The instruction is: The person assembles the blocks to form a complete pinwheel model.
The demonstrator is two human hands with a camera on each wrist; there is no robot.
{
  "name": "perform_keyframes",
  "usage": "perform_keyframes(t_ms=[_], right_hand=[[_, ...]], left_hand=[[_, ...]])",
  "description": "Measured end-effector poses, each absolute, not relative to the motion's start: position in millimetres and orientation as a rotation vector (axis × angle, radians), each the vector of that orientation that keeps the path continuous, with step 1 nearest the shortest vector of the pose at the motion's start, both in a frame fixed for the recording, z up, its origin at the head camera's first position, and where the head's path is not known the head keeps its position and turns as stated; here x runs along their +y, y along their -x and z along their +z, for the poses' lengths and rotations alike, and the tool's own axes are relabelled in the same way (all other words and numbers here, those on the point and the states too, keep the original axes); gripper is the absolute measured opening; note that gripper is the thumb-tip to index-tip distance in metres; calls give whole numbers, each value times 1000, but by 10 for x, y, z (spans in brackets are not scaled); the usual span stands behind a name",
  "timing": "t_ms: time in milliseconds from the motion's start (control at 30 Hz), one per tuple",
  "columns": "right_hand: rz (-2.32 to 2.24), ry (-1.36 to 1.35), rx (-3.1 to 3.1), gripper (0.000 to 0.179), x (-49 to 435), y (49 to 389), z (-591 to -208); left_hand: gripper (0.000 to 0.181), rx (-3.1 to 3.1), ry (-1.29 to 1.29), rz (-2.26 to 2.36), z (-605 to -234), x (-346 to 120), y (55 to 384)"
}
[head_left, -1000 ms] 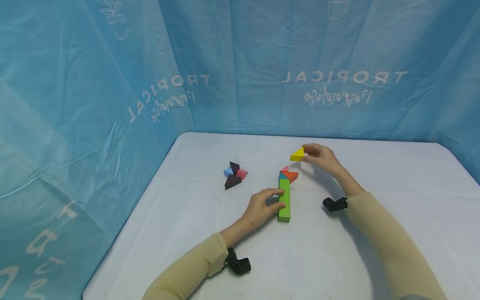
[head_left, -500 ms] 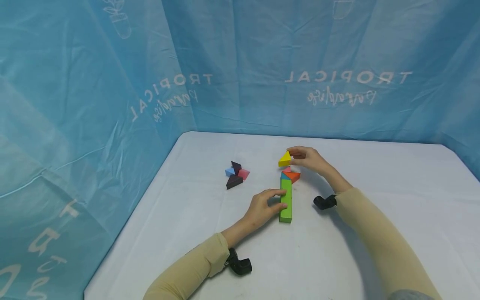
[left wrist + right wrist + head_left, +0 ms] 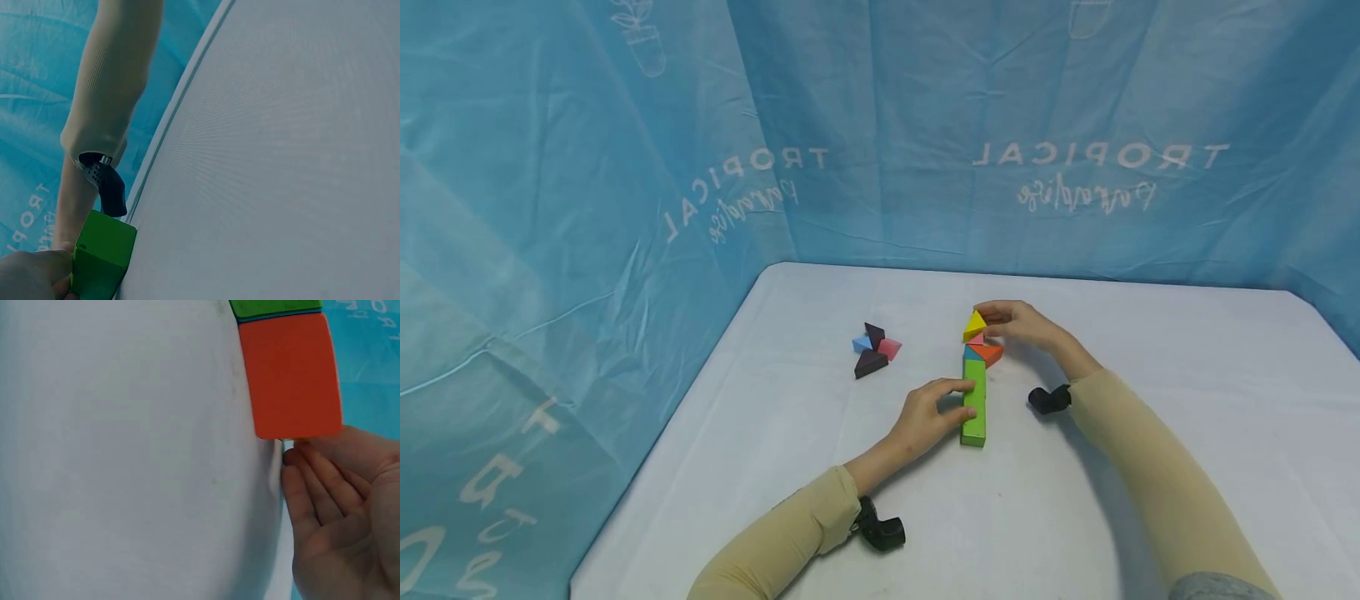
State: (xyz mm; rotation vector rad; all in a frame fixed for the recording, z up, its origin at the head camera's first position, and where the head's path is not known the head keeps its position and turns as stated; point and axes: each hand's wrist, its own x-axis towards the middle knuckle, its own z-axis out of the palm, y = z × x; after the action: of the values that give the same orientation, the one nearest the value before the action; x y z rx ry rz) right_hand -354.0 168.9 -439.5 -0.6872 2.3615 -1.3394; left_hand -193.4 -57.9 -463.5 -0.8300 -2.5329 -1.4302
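Yellow block (image 3: 974,326) and right hand (image 3: 1018,323) have shifted leftward and nearer compared with one second ago: we now see the yellow block just past the far end of the green block (image 3: 975,400), roughly in line with it, no longer off to its right. We read this as one more piece joining the row. Well left of the green block, we note a loose cluster: a light blue block (image 3: 862,344), a dark block beside it, a second dark block (image 3: 871,364) nearer us, and a reddish block (image 3: 890,348). At the green block's left side, the left hand (image 3: 921,417) spreads thumb and forefinger, their tips touching its top. Beyond its far end lie a teal block (image 3: 972,353), a small pink block (image 3: 977,339) and, projecting rightward, an orange block (image 3: 991,354). Beyond and right of the green block, the right hand pinches the yellow block; whether yellow meets pink we cannot tell. In the right wrist view the orange block stands in the way, hiding nearly all the yellow. All these lie above a white table (image 3: 1037,517).
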Motion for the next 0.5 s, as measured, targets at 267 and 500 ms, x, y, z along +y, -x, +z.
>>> perform_keyframes(t_ms=[267, 500], right_hand=[[-1399, 669, 2422, 45, 1670, 3522, -4284], [-1392, 616, 2455, 44, 1580, 3545, -4353]], left_hand=[[41, -2532, 827, -1429, -4633, -589, 1941], [41, -2532, 846, -1422, -4641, -588, 1933]])
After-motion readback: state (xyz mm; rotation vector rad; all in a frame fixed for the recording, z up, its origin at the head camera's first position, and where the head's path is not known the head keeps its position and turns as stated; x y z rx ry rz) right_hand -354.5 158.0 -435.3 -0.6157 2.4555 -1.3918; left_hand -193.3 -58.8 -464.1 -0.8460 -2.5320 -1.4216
